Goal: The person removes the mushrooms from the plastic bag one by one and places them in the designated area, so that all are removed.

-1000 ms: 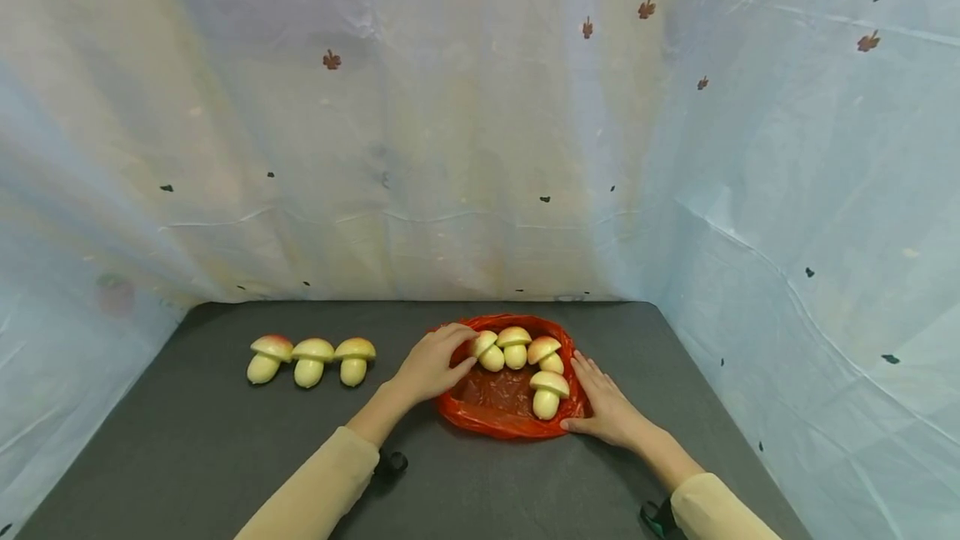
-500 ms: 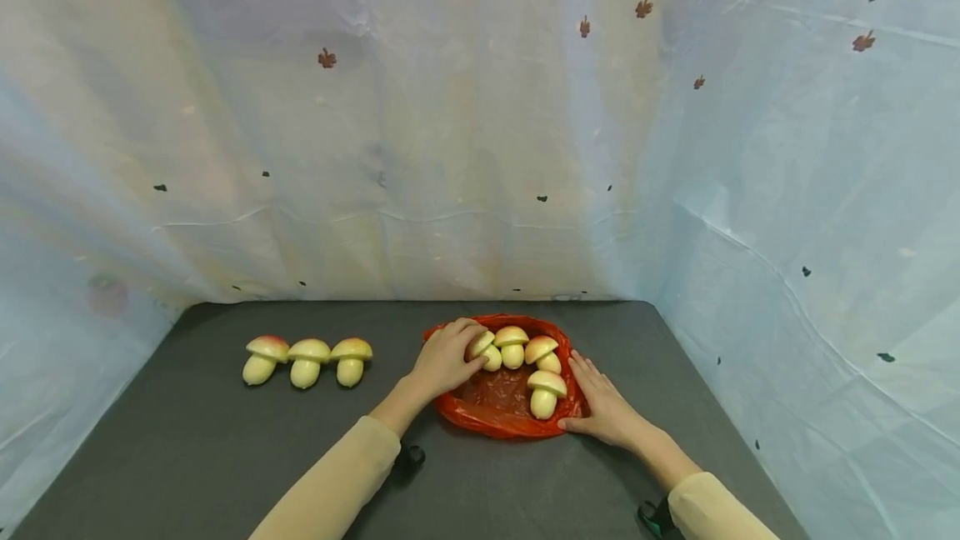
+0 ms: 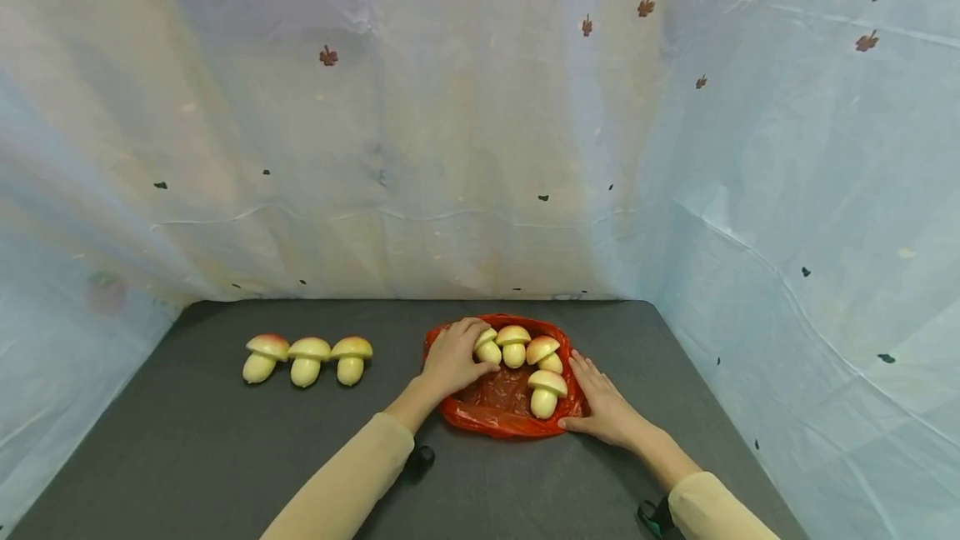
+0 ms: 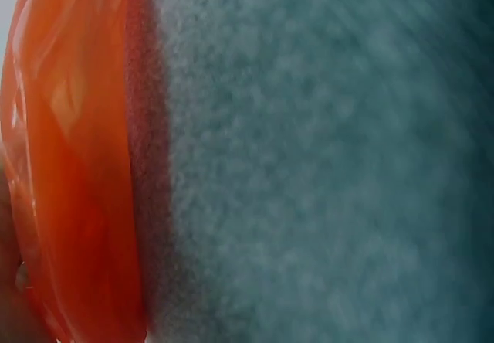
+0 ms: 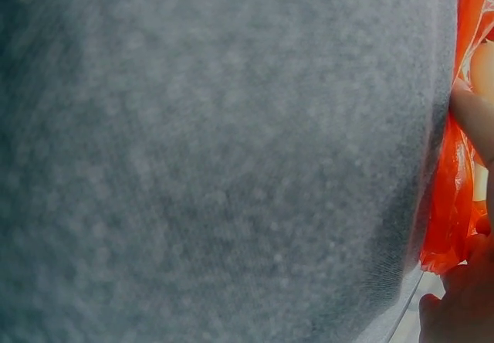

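Note:
A red plastic bag (image 3: 495, 422) lies with its mouth spread open on the dark table. Several mushrooms with yellowish caps are inside: one (image 3: 513, 348) at the back, another (image 3: 546, 394) at the front right. My left hand (image 3: 453, 361) reaches over the bag's left rim, its fingers and thumb curved round the leftmost mushroom (image 3: 488, 350), whose cap is partly hidden. My right hand (image 3: 606, 415) rests along the bag's right side, fingers extended and spread. In the right wrist view its thumb (image 5: 472, 119) touches the red plastic.
Three more mushrooms stand in a row at the left of the table, the nearest to the bag being the right-hand mushroom (image 3: 350, 359). A pale patterned sheet (image 3: 450, 148) encloses the back and sides of the dark table (image 3: 187, 457).
My left hand has moved rightward, further over the bag and round the leftmost mushroom, covering more of it. My right hand stays at the bag's right side.

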`<action>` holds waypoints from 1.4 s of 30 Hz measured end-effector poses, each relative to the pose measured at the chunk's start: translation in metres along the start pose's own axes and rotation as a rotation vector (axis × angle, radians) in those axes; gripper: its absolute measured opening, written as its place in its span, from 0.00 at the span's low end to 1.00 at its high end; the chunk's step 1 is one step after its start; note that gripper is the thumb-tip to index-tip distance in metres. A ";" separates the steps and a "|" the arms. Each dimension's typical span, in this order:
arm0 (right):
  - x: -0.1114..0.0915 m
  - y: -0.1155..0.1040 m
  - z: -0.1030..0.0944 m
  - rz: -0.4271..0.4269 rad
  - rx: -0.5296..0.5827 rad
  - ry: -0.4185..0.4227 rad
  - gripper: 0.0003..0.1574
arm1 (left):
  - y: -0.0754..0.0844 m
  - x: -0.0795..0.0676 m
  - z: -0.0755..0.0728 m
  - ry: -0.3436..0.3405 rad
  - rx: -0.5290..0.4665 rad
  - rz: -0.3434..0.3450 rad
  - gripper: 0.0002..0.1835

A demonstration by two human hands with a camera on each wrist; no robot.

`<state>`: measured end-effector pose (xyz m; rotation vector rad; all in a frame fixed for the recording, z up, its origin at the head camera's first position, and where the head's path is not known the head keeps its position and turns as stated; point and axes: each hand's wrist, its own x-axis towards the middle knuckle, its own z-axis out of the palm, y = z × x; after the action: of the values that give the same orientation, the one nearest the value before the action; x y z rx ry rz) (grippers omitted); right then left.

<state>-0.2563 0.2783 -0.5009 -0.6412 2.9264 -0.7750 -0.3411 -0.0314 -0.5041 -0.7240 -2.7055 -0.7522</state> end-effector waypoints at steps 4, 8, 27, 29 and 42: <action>0.000 0.000 0.000 0.001 -0.002 0.002 0.69 | 0.001 0.002 0.003 -0.010 0.007 -0.033 0.39; -0.001 -0.001 -0.001 -0.003 -0.003 0.004 0.68 | 0.000 0.003 0.004 -0.006 -0.008 -0.048 0.38; -0.003 -0.001 0.000 -0.004 -0.012 0.009 0.68 | -0.003 -0.004 -0.008 -0.003 -0.181 0.014 0.37; -0.003 -0.002 0.000 -0.002 -0.013 0.005 0.68 | -0.003 -0.005 -0.010 0.004 -0.180 0.025 0.37; -0.003 -0.003 0.000 -0.005 -0.002 0.012 0.68 | -0.004 -0.019 -0.035 0.103 -0.180 0.076 0.38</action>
<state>-0.2523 0.2775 -0.5000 -0.6471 2.9381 -0.7802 -0.3237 -0.0602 -0.4833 -0.7991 -2.5264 -0.9956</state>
